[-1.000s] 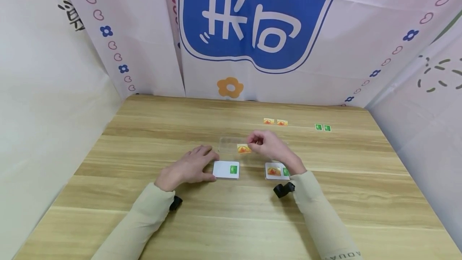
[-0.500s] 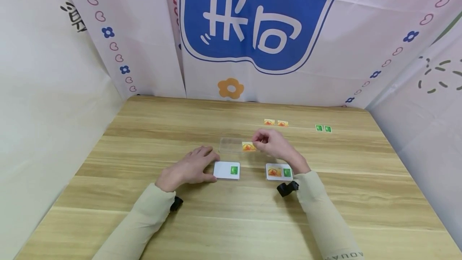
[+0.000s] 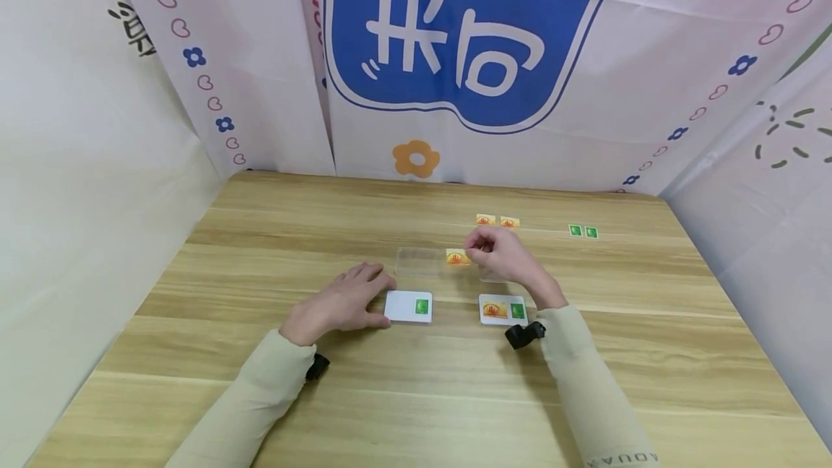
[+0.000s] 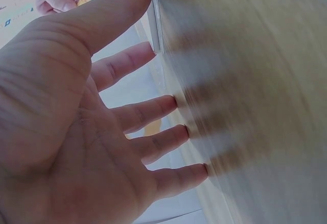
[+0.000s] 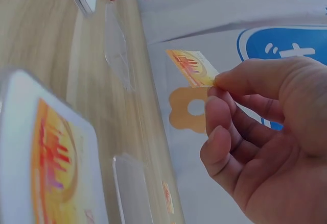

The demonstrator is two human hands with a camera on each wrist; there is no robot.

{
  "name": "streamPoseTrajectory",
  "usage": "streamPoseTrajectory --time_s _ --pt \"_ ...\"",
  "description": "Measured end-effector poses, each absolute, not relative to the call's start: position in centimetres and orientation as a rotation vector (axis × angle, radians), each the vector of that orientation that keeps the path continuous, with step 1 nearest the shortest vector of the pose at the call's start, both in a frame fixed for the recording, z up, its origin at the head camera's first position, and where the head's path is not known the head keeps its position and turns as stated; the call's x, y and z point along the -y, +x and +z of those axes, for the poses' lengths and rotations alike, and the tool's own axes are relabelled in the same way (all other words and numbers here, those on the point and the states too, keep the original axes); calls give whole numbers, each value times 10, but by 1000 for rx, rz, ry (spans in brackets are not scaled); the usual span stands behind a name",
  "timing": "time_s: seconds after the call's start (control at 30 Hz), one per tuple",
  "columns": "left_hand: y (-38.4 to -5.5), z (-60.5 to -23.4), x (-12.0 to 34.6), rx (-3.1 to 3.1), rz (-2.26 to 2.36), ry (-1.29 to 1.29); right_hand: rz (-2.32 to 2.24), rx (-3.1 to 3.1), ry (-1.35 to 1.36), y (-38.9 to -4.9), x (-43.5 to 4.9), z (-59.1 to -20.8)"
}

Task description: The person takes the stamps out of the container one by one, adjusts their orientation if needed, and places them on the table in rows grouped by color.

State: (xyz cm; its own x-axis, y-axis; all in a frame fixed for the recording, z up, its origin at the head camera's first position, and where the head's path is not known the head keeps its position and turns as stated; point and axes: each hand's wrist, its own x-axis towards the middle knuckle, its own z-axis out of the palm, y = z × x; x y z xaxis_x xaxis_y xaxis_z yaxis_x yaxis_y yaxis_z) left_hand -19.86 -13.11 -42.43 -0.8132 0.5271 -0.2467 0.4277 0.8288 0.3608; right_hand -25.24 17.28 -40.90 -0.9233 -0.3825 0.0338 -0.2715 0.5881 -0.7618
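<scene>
1. Held in the right hand (image 3: pixel 503 255), one orange stamp (image 3: pixel 457 257) has shifted rightward and farther out since the earlier frame, leaving its place over the left clear cover (image 3: pixel 418 262).
2. Nearest, beige sleeves (image 3: pixel 253 396) reach across the wood-grain counter (image 3: pixel 455 410), either side of the one-stamp card (image 3: pixel 399 307).
3. This card lies flat, a green stamp (image 3: pixel 422 306) on its right part.
4. Just left of the one-stamp card, the left hand (image 3: pixel 347 298) has a released grip: fingers spread, fingertips resting on the counter, thumb at the card's edge.
5. Right of the one-stamp card lies the two-stamp card (image 3: pixel 508 310), bearing an orange and a green stamp.
6. Just beyond the one-stamp card sits the left clear cover; the right clear cover (image 5: pixel 134 193) lies beyond and rightward, partly hidden.
7. Beyond and right of the one-stamp card, the right hand's grip pinches the orange stamp between thumb and finger, above the counter.
8. Farther beyond that card, rightward, lie two loose orange stamps (image 3: pixel 485 219); farther right, two loose green stamps (image 3: pixel 575 230).
9. Farthest beyond it hangs a printed cloth (image 3: pixel 364 139).
</scene>
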Motion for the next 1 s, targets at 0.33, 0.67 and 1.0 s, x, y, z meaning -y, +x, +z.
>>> streamPoseTrajectory --time_s 0.33,0.67,1.0 --pt "-197 -422 138 -2685 422 713 -1303 -2645 -521 -260 -179 -405" --pt "-196 -423 137 -2689 426 720 -1331 -2631 -397 -263 -195 -408" --pt "-195 -423 131 -2675 416 712 -1309 -2663 -285 -264 -218 -406"
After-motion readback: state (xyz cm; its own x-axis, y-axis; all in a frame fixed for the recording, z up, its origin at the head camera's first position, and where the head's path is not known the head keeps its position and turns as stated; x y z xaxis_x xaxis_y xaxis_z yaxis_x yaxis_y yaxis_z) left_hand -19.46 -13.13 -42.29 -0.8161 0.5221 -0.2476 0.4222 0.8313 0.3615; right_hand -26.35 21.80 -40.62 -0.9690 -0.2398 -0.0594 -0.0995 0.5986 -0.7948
